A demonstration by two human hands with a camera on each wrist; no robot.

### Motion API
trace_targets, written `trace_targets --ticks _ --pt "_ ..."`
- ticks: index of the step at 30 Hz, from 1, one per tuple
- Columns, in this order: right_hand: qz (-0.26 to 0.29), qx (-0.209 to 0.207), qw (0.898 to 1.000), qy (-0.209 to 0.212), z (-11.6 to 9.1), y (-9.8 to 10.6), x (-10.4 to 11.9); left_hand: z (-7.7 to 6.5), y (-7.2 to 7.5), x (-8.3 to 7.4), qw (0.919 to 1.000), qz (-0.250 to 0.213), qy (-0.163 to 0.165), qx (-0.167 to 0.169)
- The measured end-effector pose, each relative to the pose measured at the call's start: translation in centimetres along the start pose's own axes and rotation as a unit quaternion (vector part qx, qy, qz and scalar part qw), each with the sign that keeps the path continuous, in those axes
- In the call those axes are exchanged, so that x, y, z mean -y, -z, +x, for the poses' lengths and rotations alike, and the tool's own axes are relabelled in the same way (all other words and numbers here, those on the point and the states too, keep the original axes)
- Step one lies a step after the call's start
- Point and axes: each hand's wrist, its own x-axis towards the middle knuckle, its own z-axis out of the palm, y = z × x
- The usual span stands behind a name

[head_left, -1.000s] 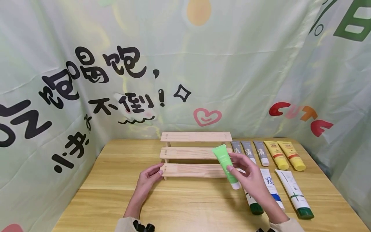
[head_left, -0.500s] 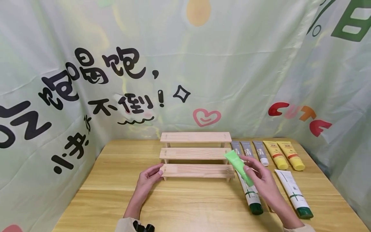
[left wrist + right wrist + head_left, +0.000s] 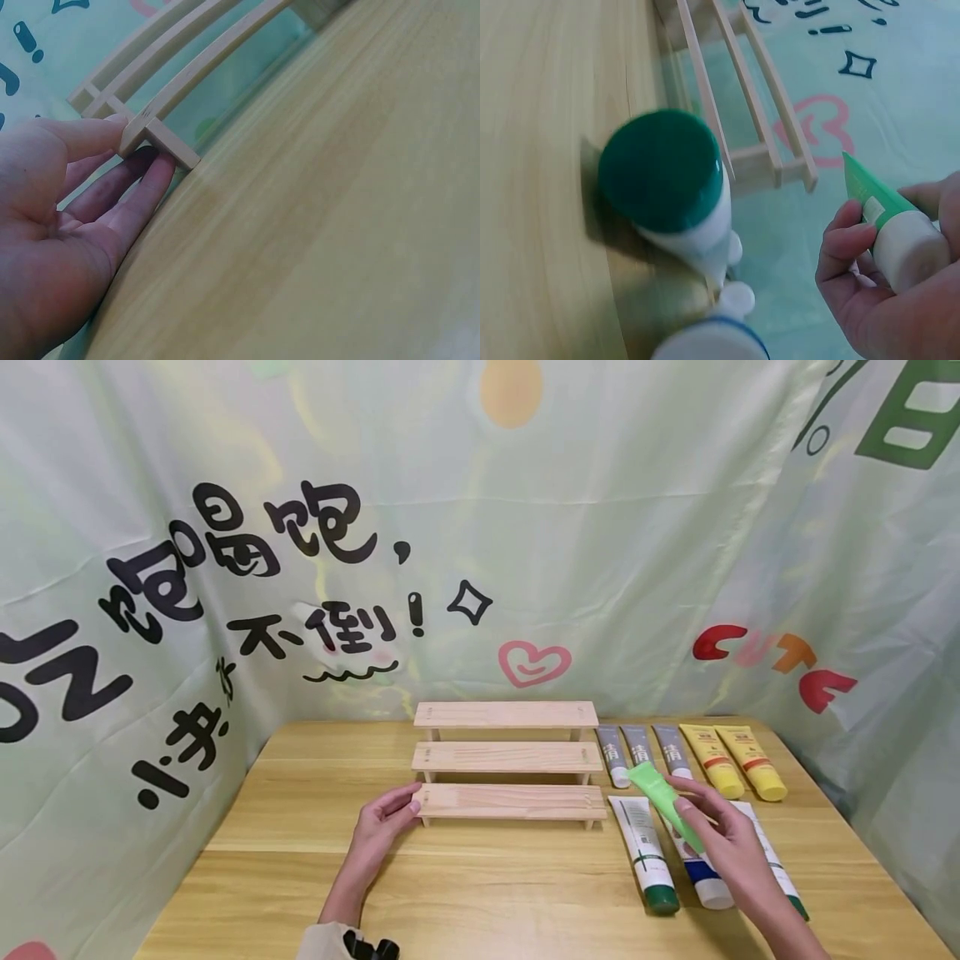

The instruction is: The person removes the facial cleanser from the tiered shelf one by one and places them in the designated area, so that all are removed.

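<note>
A three-step wooden display rack (image 3: 510, 802) stands at the middle of the table. My left hand (image 3: 386, 822) holds the left end of its lowest step; in the left wrist view the thumb lies at the plank's end (image 3: 139, 133) and fingers reach under it. Above the tubes on the right, my right hand (image 3: 716, 831) pinches a light green squeeze tube (image 3: 660, 797), whose white cap (image 3: 911, 247) shows in the right wrist view. Below it lie a white tube with a green cap (image 3: 645, 852) and one with a blue band (image 3: 701, 872), partly covered.
Several grey tubes (image 3: 613, 756) and two yellow tubes (image 3: 712, 760) lie in a row right of the rack. Another white tube (image 3: 768, 852) is partly behind my right hand. A printed cloth (image 3: 637, 568) hangs behind the wooden table (image 3: 480, 893).
My right hand has carried the green tube rightward, away from the rack's right end to above the white tubes. The left hand keeps its place on the rack.
</note>
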Motion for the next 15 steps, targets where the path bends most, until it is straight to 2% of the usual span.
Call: trace_targets --ticks 2,9,15 --pt "-0.021 -0.008 1.000 -0.003 -0.2 0.6 -0.4 0.0 0.0 0.0 1.0000 0.000 0.000 0.001" --pt "-0.060 -0.047 0.996 0.037 -0.7 2.6 -1.7 0.0 0.0 0.1 1.0000 -0.002 -0.003 0.002" --pt "-0.088 -0.064 0.994 0.009 -0.8 4.0 -2.4 0.0 0.0 0.1 1.0000 -0.003 -0.002 0.002"
